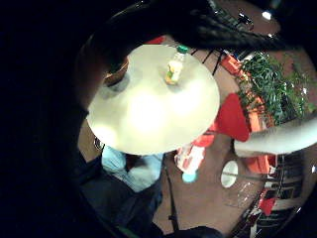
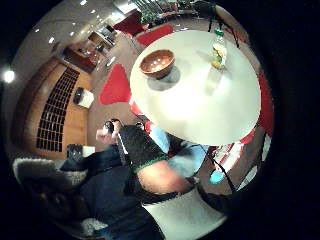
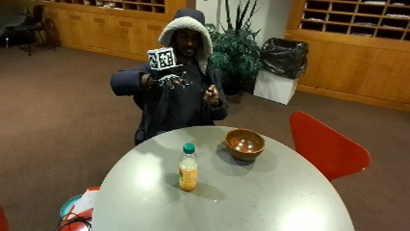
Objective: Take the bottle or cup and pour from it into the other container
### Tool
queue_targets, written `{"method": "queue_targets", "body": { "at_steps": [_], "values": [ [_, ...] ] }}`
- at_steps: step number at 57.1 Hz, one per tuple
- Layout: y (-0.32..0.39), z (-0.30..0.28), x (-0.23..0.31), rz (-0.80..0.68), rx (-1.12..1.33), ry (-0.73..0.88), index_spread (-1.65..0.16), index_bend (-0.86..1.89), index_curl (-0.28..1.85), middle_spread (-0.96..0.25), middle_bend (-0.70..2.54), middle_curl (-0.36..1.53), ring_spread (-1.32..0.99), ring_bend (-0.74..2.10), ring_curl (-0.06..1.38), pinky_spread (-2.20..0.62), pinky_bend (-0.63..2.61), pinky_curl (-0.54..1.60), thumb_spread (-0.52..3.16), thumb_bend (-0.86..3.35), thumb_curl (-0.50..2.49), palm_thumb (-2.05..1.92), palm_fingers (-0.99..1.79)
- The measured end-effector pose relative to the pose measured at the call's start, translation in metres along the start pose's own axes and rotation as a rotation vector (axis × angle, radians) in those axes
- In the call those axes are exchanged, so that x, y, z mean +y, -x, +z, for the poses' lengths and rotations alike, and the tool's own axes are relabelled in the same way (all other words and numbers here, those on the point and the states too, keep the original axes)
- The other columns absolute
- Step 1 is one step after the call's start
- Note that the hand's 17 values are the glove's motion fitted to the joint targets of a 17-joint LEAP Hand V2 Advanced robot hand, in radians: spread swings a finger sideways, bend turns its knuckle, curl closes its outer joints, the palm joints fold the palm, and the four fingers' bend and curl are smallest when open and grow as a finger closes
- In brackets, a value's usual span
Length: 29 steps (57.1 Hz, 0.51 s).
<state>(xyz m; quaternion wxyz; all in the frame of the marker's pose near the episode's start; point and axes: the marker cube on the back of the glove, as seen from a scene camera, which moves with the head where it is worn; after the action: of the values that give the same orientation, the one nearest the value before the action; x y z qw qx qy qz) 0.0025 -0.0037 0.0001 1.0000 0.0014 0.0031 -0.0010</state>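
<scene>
A clear bottle (image 3: 187,168) with a green cap and orange drink stands upright near the middle of the round white table (image 3: 269,202). A brown wooden bowl (image 3: 245,143) sits beside it, nearer the person. My gloved right hand (image 3: 170,79) is raised at chest height above the table's far edge, well away from both, with fingers spread, hanging down and holding nothing. The palm views look down on the bottle (image 1: 174,67) (image 2: 218,50) and the bowl (image 2: 157,62); a dark finger partly hides the bowl (image 1: 119,74). The bare left hand (image 3: 211,96) is held at the chest.
A red chair (image 3: 326,144) stands at the table's right side. Behind the person are a potted plant (image 3: 237,48) and a bin with a black bag (image 3: 282,57). A red and blue object (image 3: 80,211) lies on the floor by the table's left edge.
</scene>
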Motion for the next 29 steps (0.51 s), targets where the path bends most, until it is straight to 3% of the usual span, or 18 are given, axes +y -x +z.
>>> {"method": "queue_targets", "body": {
  "at_steps": [8, 20, 29],
  "values": [
    [-0.007, 0.004, 0.000, 0.017, 0.008, 0.007, -0.32, 0.24, 0.18, 0.00, 0.35, 0.15, 0.14, 0.19, 0.09, 0.27, 0.24, 0.14, 0.71, 0.05, 0.13, 0.21, 0.40],
    [-0.043, 0.017, -0.011, 0.097, 0.014, -0.006, -0.38, 0.18, 0.24, 0.01, 0.33, 0.22, 0.17, 0.18, 0.12, 0.33, 0.22, 0.20, 0.89, -0.02, 0.22, 0.23, 0.39],
    [-0.077, 0.030, -0.036, 0.305, -0.005, -0.072, -0.39, 0.17, 0.27, 0.01, 0.32, 0.25, 0.18, 0.19, 0.14, 0.35, 0.21, 0.23, 0.92, -0.03, 0.26, 0.23, 0.37]
  ]
}}
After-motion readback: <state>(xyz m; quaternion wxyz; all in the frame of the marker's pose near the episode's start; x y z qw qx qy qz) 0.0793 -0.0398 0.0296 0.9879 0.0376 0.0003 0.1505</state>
